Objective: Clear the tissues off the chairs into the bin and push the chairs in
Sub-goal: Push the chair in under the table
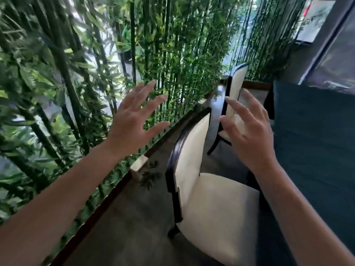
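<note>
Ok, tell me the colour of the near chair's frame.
Glossy black, around cream upholstery; near chair, head view.

2 chairs: near chair (211, 204), far chair (235, 93); 2 hands: left hand (132, 123), right hand (249, 135)

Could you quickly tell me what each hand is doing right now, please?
Left hand: open, fingers spread, holding nothing.
Right hand: open, fingers loosely bent, holding nothing, raised above the near chair.

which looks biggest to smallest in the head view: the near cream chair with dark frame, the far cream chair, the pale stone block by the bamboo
1. Near cream upholstered chair with dark frame, largest by far.
2. Far cream chair, though it stands farther off, so it is likely a similar real size.
3. Pale stone block at the bamboo planter's edge, smallest.
</note>
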{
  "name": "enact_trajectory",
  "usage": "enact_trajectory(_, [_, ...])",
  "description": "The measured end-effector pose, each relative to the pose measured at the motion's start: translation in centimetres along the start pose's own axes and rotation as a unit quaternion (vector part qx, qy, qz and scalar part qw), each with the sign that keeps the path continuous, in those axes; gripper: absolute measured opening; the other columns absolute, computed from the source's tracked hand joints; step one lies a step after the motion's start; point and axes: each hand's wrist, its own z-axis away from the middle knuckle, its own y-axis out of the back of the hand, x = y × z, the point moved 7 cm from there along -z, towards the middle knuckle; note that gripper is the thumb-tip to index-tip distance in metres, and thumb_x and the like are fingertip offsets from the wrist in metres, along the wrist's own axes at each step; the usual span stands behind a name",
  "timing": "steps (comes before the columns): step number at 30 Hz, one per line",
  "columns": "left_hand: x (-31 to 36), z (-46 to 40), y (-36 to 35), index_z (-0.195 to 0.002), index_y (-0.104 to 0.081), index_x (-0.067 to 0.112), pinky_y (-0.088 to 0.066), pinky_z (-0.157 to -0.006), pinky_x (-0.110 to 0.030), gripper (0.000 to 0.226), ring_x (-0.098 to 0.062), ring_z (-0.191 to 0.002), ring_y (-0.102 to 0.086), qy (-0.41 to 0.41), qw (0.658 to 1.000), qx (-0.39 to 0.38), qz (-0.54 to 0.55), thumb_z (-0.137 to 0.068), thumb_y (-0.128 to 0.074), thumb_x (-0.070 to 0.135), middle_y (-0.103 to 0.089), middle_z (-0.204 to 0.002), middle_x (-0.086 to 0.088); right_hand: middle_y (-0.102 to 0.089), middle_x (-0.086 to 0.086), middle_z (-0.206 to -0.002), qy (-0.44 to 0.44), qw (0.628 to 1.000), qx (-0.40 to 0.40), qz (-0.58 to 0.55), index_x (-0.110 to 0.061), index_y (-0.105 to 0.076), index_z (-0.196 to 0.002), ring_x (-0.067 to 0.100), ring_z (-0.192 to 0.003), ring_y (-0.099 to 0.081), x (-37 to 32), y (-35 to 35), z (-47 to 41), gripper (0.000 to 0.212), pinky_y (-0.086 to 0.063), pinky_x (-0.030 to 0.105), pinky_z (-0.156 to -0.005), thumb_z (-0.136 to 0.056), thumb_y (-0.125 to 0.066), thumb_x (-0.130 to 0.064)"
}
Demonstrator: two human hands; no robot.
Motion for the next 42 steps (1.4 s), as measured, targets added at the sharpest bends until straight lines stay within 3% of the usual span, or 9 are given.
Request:
enact_trajectory(9, [-5.9,-6.4,-5.3,-0.153,-0.048,0.026,-0.03,-0.12,-0.061,0.065,-0.029,-0.158,-0.019,-0.119,0.985,-0.012,0.123,-0.098,-0.051,0.061,-0.026,-0.169,-0.005,-0.029,-0.003,-0.166,-0.092,0.989,0.084,0.077,-0.038,-0.053,-0.146,0.017,-0.152,-0.022,-2.6,-3.3,-1.7,0.049,-0.024,0.037,-0.119,-0.099,-0.054,-0.054])
enact_trajectory(16, [-0.2,-11.6,-6.8,-0.149,-0.053,0.022,-0.025,-0.125,-0.052,0.06,-0.034,-0.156,-0.024,-0.295,0.926,0.026,0.234,-0.1,-0.055,0.056,-0.033,-0.166,-0.011,-0.031,-0.004,-0.165,-0.165,0.958,0.169,0.163,-0.036,-0.054,-0.146,0.014,-0.151,-0.024,-4.0,-1.9,-0.1,0.046,-0.019,0.026,-0.116,-0.101,-0.059,-0.044])
enact_trajectory(21, [1.7,-14.4,-9.8,-0.149,-0.054,0.022,-0.021,-0.126,-0.047,0.06,-0.033,-0.156,-0.023,-0.334,0.901,0.016,0.276,-0.099,-0.052,0.056,-0.032,-0.166,-0.01,-0.03,-0.009,-0.164,-0.212,0.929,0.216,0.213,-0.043,-0.051,-0.145,0.008,-0.151,-0.022,-2.0,0.5,0.1,0.047,-0.012,0.011,-0.108,-0.1,-0.054,-0.052])
enact_trajectory(26, [2.1,-17.1,-13.9,-0.149,-0.052,0.023,-0.023,-0.124,-0.054,0.059,-0.033,-0.156,-0.02,-0.344,0.891,-0.017,0.295,-0.1,-0.05,0.054,-0.029,-0.167,-0.009,-0.029,-0.006,-0.166,-0.266,0.908,0.224,0.233,-0.041,-0.05,-0.147,0.011,-0.153,-0.02,1.2,0.6,-1.4,0.046,-0.016,0.027,-0.113,-0.102,-0.055,-0.049])
enact_trajectory(30, [2.9,-19.3,-16.4,-0.149,-0.053,0.021,-0.028,-0.12,-0.062,0.058,-0.035,-0.156,-0.021,-0.366,0.872,-0.034,0.322,-0.1,-0.051,0.051,-0.031,-0.166,-0.01,-0.027,-0.007,-0.166,-0.276,0.897,0.224,0.264,-0.042,-0.047,-0.148,0.012,-0.153,-0.019,1.6,0.5,-1.9,0.049,-0.018,0.029,-0.112,-0.101,-0.053,-0.052])
enact_trajectory(35, [6.1,-20.7,-19.1,-0.15,-0.053,0.024,-0.031,-0.12,-0.059,0.056,-0.033,-0.156,-0.022,-0.405,0.829,-0.033,0.383,-0.1,-0.053,0.051,-0.032,-0.166,-0.008,-0.028,-0.004,-0.166,-0.35,0.848,0.26,0.301,-0.04,-0.048,-0.149,0.015,-0.154,-0.02,2.1,2.0,0.0,0.048,-0.016,0.029,-0.115,-0.101,-0.055,-0.047])
enact_trajectory(42, [9.8,-21.2,-22.0,-0.151,-0.051,0.025,-0.028,-0.122,-0.057,0.056,-0.031,-0.157,-0.022,-0.482,0.74,-0.078,0.463,-0.101,-0.053,0.05,-0.031,-0.167,-0.007,-0.028,-0.006,-0.166,-0.445,0.755,0.328,0.352,-0.041,-0.048,-0.148,0.015,-0.153,-0.02,-0.2,0.2,3.4,0.048,-0.016,0.028,-0.114,-0.101,-0.056,-0.047])
